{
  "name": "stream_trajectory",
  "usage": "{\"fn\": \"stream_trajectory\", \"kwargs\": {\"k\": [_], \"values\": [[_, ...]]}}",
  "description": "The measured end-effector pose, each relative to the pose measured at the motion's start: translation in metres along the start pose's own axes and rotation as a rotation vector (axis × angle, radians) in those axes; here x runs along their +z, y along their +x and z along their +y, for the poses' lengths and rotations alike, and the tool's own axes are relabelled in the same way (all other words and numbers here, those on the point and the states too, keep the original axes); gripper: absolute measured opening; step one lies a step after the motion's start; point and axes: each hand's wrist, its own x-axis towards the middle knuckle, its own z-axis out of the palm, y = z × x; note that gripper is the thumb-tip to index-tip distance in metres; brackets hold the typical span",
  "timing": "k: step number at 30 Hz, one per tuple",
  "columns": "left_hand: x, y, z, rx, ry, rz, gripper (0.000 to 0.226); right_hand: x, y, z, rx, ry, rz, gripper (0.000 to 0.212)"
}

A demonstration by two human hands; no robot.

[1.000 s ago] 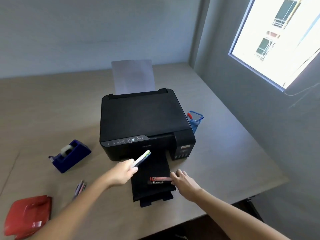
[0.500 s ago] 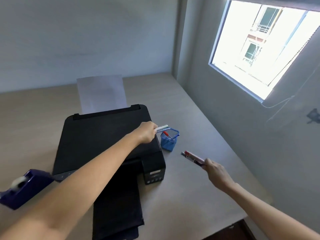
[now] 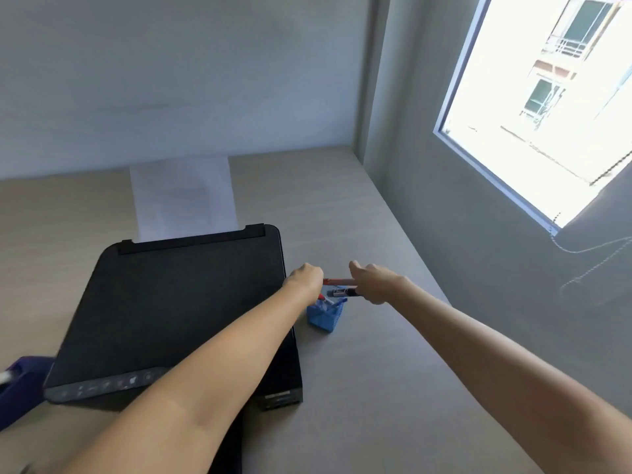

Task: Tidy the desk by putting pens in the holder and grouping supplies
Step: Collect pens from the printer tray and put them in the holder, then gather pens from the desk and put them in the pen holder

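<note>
- The desk fills the scene, pale wood running back to the grey wall, with a bright window high on the side wall.
- The black printer is our landmark: it sits flat on the desk, control strip along its near edge, and a white sheet of paper stands up out of its rear feed.
- Off the printer's near left corner, a dark blue tape dispenser is cut off by the frame edge.
- Just off the printer's right side sits the small blue pen holder, upright on the desk, with at least one red-tipped pen poking out of its top.
- The left hand reaches across the printer's right edge, directly over the holder, fingers curled shut; whatever it grips is hidden behind the knuckles, so I cannot tell.
- The right hand hovers beside it, farther right of the printer, closed around two pens: a red one and a dark one with a white label, lying roughly level, tips pointing toward the left hand, just above the holder's mouth.
</note>
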Motion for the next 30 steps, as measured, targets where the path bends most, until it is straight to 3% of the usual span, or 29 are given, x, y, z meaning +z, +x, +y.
{"fn": "stream_trajectory", "kwargs": {"k": [6,9,12,17,20,26,30], "values": [[0.010,0.022,0.004,-0.012,-0.017,-0.057,0.033,-0.011,0.045,-0.021,-0.047,-0.111,-0.218,0.039],[0.009,0.027,0.003,-0.031,-0.038,-0.092,0.034,-0.005,0.070,-0.031,-0.077,-0.190,-0.210,0.051],[0.007,0.027,0.002,-0.044,-0.033,-0.107,0.037,0.000,0.084,-0.035,-0.085,-0.186,-0.182,0.050],[-0.009,0.014,-0.003,-0.010,-0.032,-0.025,0.041,-0.009,0.074,-0.036,-0.084,-0.193,-0.183,0.056],[-0.023,-0.001,-0.017,0.032,-0.077,0.084,0.031,-0.027,0.072,-0.035,-0.075,-0.205,-0.092,0.029],[-0.069,-0.076,-0.087,0.160,-0.471,0.374,0.030,-0.080,0.059,-0.059,-0.103,-0.175,0.206,0.018],[-0.064,-0.155,-0.183,0.107,-0.646,0.418,0.024,-0.102,0.031,-0.146,-0.236,-0.093,0.365,0.014]]}}
